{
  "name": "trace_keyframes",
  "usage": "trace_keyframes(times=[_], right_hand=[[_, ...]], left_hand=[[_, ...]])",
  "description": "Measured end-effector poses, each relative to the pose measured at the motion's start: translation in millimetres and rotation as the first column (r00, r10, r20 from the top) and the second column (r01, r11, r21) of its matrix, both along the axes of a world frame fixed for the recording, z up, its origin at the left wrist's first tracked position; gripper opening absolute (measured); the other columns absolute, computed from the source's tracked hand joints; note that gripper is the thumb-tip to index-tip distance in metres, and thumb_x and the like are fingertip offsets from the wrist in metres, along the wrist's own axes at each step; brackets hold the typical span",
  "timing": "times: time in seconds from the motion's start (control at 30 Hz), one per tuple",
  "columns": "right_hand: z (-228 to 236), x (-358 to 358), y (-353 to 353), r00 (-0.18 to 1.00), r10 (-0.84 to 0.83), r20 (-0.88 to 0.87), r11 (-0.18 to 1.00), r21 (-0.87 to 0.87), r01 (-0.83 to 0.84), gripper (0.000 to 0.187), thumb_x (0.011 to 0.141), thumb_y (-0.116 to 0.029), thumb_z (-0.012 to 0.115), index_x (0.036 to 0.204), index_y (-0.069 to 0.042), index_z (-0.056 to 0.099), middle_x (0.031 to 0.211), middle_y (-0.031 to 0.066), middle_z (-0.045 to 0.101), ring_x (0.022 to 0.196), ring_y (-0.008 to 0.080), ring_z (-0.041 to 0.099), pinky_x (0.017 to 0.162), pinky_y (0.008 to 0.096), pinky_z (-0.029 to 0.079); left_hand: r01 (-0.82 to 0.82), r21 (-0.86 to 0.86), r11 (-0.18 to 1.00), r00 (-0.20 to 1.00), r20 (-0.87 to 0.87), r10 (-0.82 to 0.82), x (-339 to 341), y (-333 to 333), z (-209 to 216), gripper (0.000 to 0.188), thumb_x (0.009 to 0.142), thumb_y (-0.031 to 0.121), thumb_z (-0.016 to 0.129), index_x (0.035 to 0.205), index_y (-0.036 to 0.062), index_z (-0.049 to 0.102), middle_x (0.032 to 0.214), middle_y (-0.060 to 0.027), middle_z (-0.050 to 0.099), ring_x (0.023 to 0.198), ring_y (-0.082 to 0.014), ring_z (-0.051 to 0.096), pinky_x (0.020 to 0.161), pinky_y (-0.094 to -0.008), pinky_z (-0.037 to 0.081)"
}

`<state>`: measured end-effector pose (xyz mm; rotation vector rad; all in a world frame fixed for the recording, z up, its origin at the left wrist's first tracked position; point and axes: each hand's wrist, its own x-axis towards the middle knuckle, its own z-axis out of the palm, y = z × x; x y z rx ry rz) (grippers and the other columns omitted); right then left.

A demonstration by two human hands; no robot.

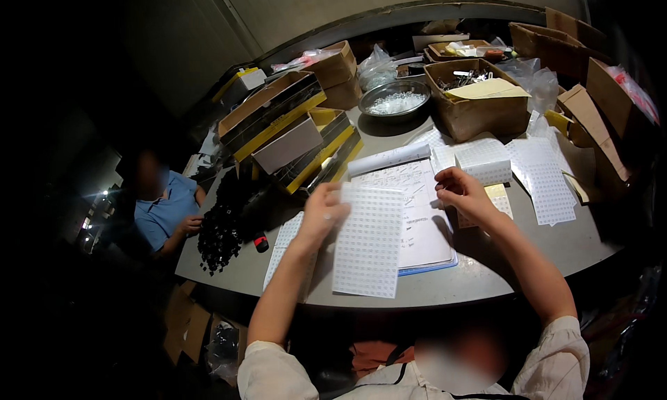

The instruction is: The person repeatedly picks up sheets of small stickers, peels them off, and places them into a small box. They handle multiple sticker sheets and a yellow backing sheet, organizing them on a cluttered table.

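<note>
Gripping white label sheet by its upper left edge in left hand, over left side of blue clipboard, running past its near edge. Holding right hand half-curled by clipboard's right edge; can't tell if gripping anything. Got bare tabletop clipboard's near right; hemmed in by cartons far left of clipboard.

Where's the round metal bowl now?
In the head view, the metal bowl sits upper centre, far across the table, just left of an open cardboard box.
</note>
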<state>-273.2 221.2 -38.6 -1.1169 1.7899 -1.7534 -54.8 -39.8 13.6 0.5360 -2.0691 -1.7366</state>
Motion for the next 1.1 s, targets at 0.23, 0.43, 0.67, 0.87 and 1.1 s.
trace_keyframes(times=[0.23,0.43,0.67,0.87,1.1], right_hand=[[-5,3,-2,0.996,0.038,-0.082,0.999,0.034,-0.035,0.024,0.089,-0.009,0.064,0.11,0.002,0.063,0.097,0.0091,0.069,0.088,0.014,0.066,0.081,0.0296,0.054],[-3,8,-3,0.985,0.014,-0.17,0.997,0.071,-0.001,0.022,0.087,-0.006,0.063,0.107,0.003,0.066,0.097,0.0116,0.072,0.09,0.0194,0.069,0.082,0.0317,0.055],[-9,-13,2,0.929,-0.124,-0.35,0.992,-0.04,0.118,0.021,0.085,-0.005,0.061,0.104,0.001,0.066,0.091,0.0132,0.071,0.083,0.0212,0.069,0.076,0.0338,0.054],[1,-30,5,0.782,-0.245,-0.573,0.968,-0.097,0.232,0.021,0.086,-0.005,0.061,0.107,0.001,0.065,0.095,0.0126,0.07,0.084,0.0205,0.069,0.078,0.0317,0.055],[30,-85,62,0.389,-0.535,-0.75,0.696,-0.13,0.706,0.032,0.081,-0.007,0.064,0.112,-0.001,0.063,0.105,0.0174,0.066,0.098,0.0342,0.066,0.088,0.0428,0.053]], left_hand=[[-0.102,-0.081,0.991,0.983,0.147,0.113,69,-61,8,0.051,0.079,-0.004,0.067,0.129,-0.0066,0.057,0.091,-0.0044,0.07,0.075,-0.0072,0.057,0.067,-0.0213,0.042],[-0.096,-0.107,0.99,0.98,0.164,0.112,88,-83,3,0.048,0.078,-0.008,0.062,0.126,-0.0065,0.063,0.103,-0.0091,0.072,0.093,-0.016,0.067,0.086,-0.0275,0.051],[-0.2,-0.286,0.937,0.956,0.152,0.25,74,-100,-21,0.041,0.078,-0.006,0.062,0.119,-0.0048,0.066,0.103,-0.0084,0.071,0.092,-0.0163,0.066,0.084,-0.0271,0.051],[-0.153,-0.816,0.558,0.935,0.063,0.35,71,-108,-48,0.041,0.079,0.003,0.064,0.12,0.0002,0.065,0.11,-0.0149,0.067,0.103,-0.0297,0.065,0.093,-0.0391,0.051],[0.026,-0.906,0.423,0.982,0.102,0.157,27,-14,-16,0.047,0.079,0.008,0.066,0.125,0.0001,0.058,0.128,-0.0194,0.057,0.122,-0.0383,0.052,0.105,-0.0458,0.041]])
